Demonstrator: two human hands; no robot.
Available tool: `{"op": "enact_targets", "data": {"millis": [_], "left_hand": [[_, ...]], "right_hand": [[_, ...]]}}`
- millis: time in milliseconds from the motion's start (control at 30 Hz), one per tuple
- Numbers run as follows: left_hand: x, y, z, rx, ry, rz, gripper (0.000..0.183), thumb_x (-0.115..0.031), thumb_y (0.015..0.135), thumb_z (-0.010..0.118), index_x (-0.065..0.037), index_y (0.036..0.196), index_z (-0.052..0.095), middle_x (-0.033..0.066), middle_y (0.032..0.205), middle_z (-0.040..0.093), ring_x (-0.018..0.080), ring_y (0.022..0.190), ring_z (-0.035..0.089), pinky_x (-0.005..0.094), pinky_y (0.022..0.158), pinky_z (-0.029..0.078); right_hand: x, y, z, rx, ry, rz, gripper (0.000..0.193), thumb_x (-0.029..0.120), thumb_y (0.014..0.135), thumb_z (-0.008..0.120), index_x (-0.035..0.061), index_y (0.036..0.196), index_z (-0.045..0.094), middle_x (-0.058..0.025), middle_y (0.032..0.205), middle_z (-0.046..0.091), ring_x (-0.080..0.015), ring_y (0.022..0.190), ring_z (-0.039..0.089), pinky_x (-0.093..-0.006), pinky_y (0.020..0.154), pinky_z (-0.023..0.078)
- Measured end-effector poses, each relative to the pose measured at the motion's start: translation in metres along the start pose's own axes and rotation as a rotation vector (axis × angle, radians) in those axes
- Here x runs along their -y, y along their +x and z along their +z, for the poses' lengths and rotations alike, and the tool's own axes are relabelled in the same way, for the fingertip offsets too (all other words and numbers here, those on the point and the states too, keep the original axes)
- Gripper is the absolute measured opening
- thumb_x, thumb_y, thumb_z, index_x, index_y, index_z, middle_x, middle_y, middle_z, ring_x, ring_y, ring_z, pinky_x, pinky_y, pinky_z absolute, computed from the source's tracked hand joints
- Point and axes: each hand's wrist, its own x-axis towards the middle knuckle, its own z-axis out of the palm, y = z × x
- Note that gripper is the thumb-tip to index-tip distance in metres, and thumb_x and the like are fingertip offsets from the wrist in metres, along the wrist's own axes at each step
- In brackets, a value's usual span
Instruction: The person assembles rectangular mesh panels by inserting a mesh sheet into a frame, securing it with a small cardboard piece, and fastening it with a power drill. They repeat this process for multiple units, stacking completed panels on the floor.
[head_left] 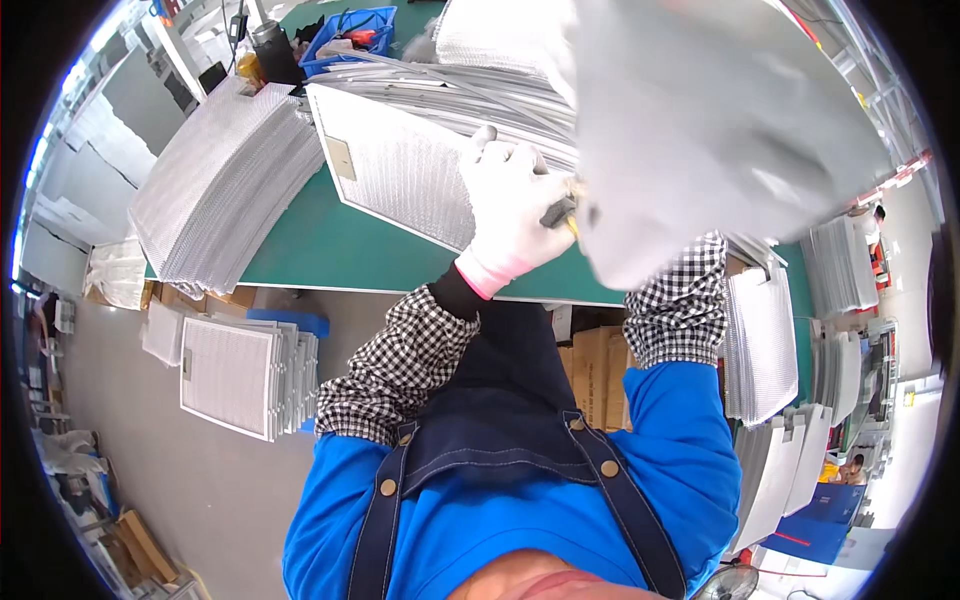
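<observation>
My left hand (512, 205), in a white glove with a pink cuff, is closed in front of me over the bench. A small dark-grey and yellow object (558, 211) shows between its fingers; its kind is unclear. Under that hand, a white-framed mesh panel (400, 155) with a tan patch lies tilted on the green bench (350, 220). A large, blurred grey sheet (700, 120) fills the upper right, close to the camera. My right forearm (680, 300), in a checkered sleeve, goes up behind the sheet, which hides my right hand.
Stacked mesh sheets (230, 180) stand at the bench's left end. Long frame strips (450, 90) lie behind the panel, with a blue basket (350, 38) and black bottle (275, 50) farther back. More mesh sheets (760, 340) stand at right; framed panels (235, 375) sit low at left.
</observation>
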Motion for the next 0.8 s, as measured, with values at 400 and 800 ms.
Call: {"op": "enact_targets", "data": {"millis": [400, 800], "left_hand": [[-0.007, -0.02, -0.02, -0.138, 0.605, 0.479, 0.053, -0.041, 0.067, 0.081, -0.017, 0.112, 0.069, 0.0059, 0.106, 0.06, 0.0326, 0.107, 0.052, 0.059, 0.108, 0.027], [0.043, -0.143, -0.305, -0.647, -0.528, -0.761, 0.053, -0.038, 0.107, 0.049, 0.001, 0.142, 0.047, 0.0161, 0.141, 0.054, 0.0271, 0.129, 0.053, 0.0422, 0.112, 0.042]], "right_hand": [[0.021, -0.004, -0.026, -0.391, -0.491, -0.402, 0.034, 0.016, 0.099, 0.054, -0.0021, 0.127, 0.057, -0.0131, 0.118, 0.065, -0.0228, 0.105, 0.065, -0.0337, 0.086, 0.052], [0.049, 0.011, -0.049, -0.087, 0.496, 0.152, 0.036, 0.031, 0.102, 0.058, 0.0044, 0.125, 0.064, -0.0011, 0.112, 0.069, -0.0102, 0.099, 0.064, -0.0266, 0.087, 0.05]]}}
